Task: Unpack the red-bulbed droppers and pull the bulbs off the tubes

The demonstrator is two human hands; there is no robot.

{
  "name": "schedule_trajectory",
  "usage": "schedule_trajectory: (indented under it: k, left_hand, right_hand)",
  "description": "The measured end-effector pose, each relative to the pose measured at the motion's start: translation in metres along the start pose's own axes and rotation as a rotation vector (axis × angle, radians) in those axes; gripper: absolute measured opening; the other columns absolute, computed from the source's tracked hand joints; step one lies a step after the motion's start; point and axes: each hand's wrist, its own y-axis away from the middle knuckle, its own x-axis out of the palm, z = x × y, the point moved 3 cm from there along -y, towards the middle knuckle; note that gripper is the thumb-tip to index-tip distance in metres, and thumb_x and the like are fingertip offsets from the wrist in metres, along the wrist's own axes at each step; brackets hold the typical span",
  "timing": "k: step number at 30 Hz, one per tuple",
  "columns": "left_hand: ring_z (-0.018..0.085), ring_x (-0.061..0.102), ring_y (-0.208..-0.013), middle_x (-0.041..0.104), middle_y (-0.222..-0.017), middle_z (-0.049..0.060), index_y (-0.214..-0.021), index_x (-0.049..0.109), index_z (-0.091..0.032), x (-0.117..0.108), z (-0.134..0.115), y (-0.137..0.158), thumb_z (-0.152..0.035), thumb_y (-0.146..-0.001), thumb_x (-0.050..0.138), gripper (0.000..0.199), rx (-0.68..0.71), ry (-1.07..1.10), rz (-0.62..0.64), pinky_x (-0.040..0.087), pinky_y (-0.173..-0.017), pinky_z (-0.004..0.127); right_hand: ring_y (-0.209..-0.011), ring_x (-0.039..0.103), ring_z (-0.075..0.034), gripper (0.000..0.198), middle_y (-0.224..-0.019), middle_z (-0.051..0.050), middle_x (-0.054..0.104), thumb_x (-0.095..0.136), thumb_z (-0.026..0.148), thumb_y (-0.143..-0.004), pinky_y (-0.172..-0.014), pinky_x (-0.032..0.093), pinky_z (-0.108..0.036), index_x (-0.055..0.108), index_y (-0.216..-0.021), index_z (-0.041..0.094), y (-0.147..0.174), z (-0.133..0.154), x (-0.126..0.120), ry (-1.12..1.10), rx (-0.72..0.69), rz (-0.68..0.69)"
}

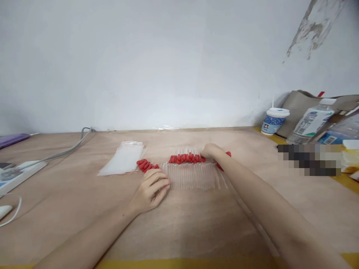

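A row of clear thin tubes (193, 177) lies side by side in the middle of the table. Just behind it, a line of droppers with red rubber bulbs (183, 158) has its clear stems pointing toward the wall. My left hand (153, 188) rests at the left end of the tubes, fingers loosely bent and slightly apart. By its knuckles is a small heap of red bulbs (146, 164). My right hand (211, 150) reaches down at the right end of the droppers, fingers drawn together. Its fingertips are partly hidden. More red bulbs (228, 153) show behind my right wrist.
A stack of clear plastic bags (123, 158) lies left of the bulbs. At far left are a power strip (24, 172), a cable (67, 150) and a purple item (14, 140). A paper cup (273, 122), a bottle (312, 121) and a grey bag (294, 108) stand at back right.
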Motion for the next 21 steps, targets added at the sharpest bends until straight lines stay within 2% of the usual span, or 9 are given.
schedule_trajectory:
  k: [2,4,7,9,10,11,13,17,21]
  left_hand:
    - [0.017,0.055,-0.088,0.061,-0.087,0.005,-0.095,0.059,-0.019,0.002,0.0,-0.001,-0.012,-0.079,0.053,0.019,-0.003,0.003,0.023,0.046,-0.082,0.036]
    - [0.017,0.055,-0.088,0.061,-0.089,0.006,-0.096,0.06,-0.019,0.004,0.0,0.001,-0.012,-0.08,0.052,0.019,-0.008,0.006,0.042,0.047,-0.083,0.036]
    - [0.018,0.055,-0.091,0.061,-0.091,0.006,-0.098,0.059,-0.019,0.004,0.001,0.003,-0.011,-0.079,0.052,0.021,-0.009,0.0,0.042,0.047,-0.083,0.037]
    - [0.019,0.055,-0.095,0.061,-0.094,0.007,-0.101,0.058,-0.019,0.003,0.001,0.003,-0.011,-0.078,0.054,0.025,0.0,-0.025,0.018,0.047,-0.085,0.038]
    - [0.019,0.054,-0.097,0.061,-0.097,0.007,-0.104,0.057,-0.019,0.003,0.0,0.003,-0.011,-0.078,0.054,0.028,0.01,-0.047,0.003,0.046,-0.086,0.038]
    - [0.02,0.054,-0.1,0.061,-0.101,0.008,-0.108,0.056,-0.019,0.002,-0.001,0.001,-0.011,-0.078,0.055,0.032,0.022,-0.077,-0.009,0.045,-0.088,0.039]
    - [0.022,0.05,-0.109,0.059,-0.111,0.01,-0.116,0.052,-0.019,0.003,-0.005,-0.005,-0.012,-0.078,0.056,0.039,0.069,-0.162,0.001,0.043,-0.092,0.041]
    - [0.026,0.04,-0.121,0.051,-0.126,0.012,-0.125,0.045,-0.016,0.013,-0.019,-0.022,-0.017,-0.08,0.055,0.046,0.19,-0.323,0.075,0.038,-0.098,0.044]
    - [0.024,0.043,-0.12,0.055,-0.122,0.011,-0.119,0.05,-0.013,0.028,-0.032,-0.034,-0.021,-0.083,0.054,0.037,0.263,-0.285,0.1,0.039,-0.099,0.043]
  right_hand:
    - [-0.054,0.057,-0.022,0.012,-0.048,-0.007,0.057,0.065,0.022,-0.057,-0.055,0.04,-0.034,0.06,-0.047,0.017,0.002,-0.001,-0.006,-0.01,-0.009,-0.026]
    - [-0.059,0.058,-0.023,0.014,-0.053,-0.008,0.059,0.059,0.025,-0.066,-0.06,0.039,-0.037,0.062,-0.055,0.016,0.011,-0.002,-0.017,-0.024,-0.039,-0.118]
    - [-0.075,0.058,-0.023,0.026,-0.072,-0.009,0.064,0.042,0.029,-0.082,-0.073,0.036,-0.039,0.064,-0.084,0.017,0.034,-0.009,-0.031,-0.069,-0.148,-0.309]
    - [-0.086,0.055,-0.02,0.03,-0.086,-0.007,0.064,0.039,0.031,-0.087,-0.08,0.033,-0.037,0.055,-0.108,0.019,0.056,-0.017,-0.034,-0.111,-0.293,-0.462]
    - [-0.085,0.054,-0.02,0.031,-0.085,-0.007,0.064,0.045,0.031,-0.085,-0.081,0.032,-0.037,0.053,-0.112,0.017,0.07,-0.02,-0.035,-0.159,-0.47,-0.634]
    - [-0.084,0.053,-0.02,0.032,-0.083,-0.006,0.064,0.048,0.03,-0.084,-0.081,0.032,-0.037,0.052,-0.113,0.016,0.083,-0.024,-0.032,-0.174,-0.618,-0.753]
    - [-0.079,0.052,-0.019,0.02,-0.079,-0.005,0.064,0.05,0.027,-0.084,-0.079,0.032,-0.036,0.059,-0.101,0.019,0.105,-0.032,-0.018,-0.137,-0.804,-0.874]
    - [-0.08,0.053,-0.016,0.012,-0.079,-0.003,0.064,0.053,0.02,-0.082,-0.084,0.034,-0.038,0.062,-0.09,0.02,0.134,-0.035,0.015,-0.101,-0.996,-0.867]
    - [-0.083,0.055,-0.016,0.012,-0.081,-0.002,0.066,0.056,0.019,-0.08,-0.087,0.036,-0.038,0.061,-0.091,0.019,0.15,-0.027,0.034,-0.128,-1.103,-0.842]
